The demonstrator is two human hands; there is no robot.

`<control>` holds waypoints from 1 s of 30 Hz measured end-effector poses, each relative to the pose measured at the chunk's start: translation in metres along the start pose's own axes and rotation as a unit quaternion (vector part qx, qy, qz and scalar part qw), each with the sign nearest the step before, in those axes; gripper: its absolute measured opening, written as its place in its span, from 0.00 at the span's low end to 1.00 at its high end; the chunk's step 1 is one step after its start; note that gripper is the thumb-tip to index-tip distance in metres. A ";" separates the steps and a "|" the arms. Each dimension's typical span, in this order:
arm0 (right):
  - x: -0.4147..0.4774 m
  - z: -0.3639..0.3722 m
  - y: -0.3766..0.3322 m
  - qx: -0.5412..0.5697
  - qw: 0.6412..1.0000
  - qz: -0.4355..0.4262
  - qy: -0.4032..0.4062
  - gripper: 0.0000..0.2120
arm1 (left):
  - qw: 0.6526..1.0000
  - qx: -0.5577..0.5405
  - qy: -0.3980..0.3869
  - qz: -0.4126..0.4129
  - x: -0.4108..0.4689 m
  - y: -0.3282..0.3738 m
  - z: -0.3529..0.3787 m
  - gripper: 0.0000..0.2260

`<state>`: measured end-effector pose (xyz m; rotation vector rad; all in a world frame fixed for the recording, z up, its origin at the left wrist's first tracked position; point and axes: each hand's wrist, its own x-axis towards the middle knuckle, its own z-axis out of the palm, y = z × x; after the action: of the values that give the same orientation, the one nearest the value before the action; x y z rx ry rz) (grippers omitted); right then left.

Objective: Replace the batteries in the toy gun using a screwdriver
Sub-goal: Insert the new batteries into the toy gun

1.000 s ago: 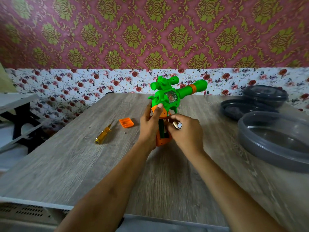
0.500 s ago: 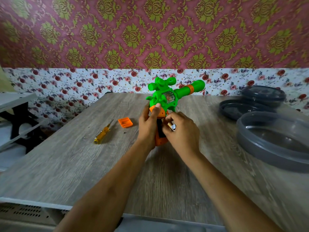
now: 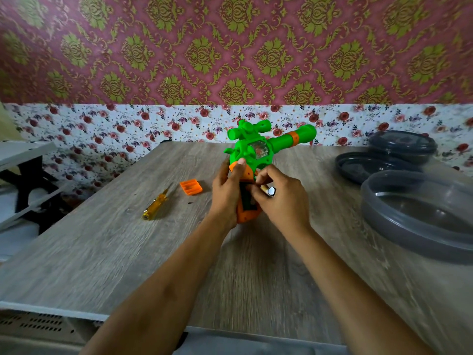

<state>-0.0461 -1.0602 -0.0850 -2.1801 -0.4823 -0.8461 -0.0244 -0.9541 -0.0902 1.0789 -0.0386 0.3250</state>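
A green toy gun (image 3: 256,147) with an orange grip stands grip-down on the wooden table (image 3: 102,252), barrel pointing right. My left hand (image 3: 225,196) wraps the orange grip, thumb up on it. The battery compartment (image 3: 247,201) in the grip is open and dark. My right hand (image 3: 281,203) holds a battery (image 3: 268,191) between its fingers, right beside the compartment. The orange compartment cover (image 3: 191,187) lies on the table to the left. A yellow screwdriver (image 3: 155,207) lies further left, and a tiny screw (image 3: 189,202) lies between them.
Grey plastic containers and lids (image 3: 419,213) crowd the table's right side, with two more (image 3: 401,147) behind. A white shelf on black legs (image 3: 23,160) stands off the table's left edge. The papered wall is close behind the table.
My right hand has shifted slightly with the battery beside the open compartment, fingers working at its upper edge. The gun has tilted a little; the left hand keeps its hold.
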 end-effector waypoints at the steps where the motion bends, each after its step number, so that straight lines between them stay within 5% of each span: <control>1: 0.002 -0.002 0.001 0.032 0.999 0.018 -0.012 0.07 | 1.000 -0.009 0.002 -0.008 0.000 0.001 -0.001 0.07; 5: 0.009 -0.011 0.007 0.095 0.989 0.047 -0.106 0.12 | 0.998 -0.019 0.040 -0.033 0.004 0.005 -0.007 0.04; 11: 0.013 -0.025 0.009 0.044 0.985 0.026 -0.167 0.06 | 0.996 -0.005 0.076 -0.035 0.013 0.003 -0.014 0.05; 18: 0.012 -0.024 0.008 0.104 0.991 0.043 -0.069 0.05 | 0.992 -0.015 0.087 -0.086 0.015 0.004 -0.016 0.23; 30: 0.007 -0.022 0.003 0.049 0.985 -0.014 -0.167 0.06 | 0.997 -0.007 0.063 -0.042 0.011 0.008 -0.013 0.04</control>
<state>-0.0491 -1.0778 -0.0702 -2.2343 -0.7053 -0.4600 -0.0177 -0.9366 -0.0879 1.0402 0.1168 0.3156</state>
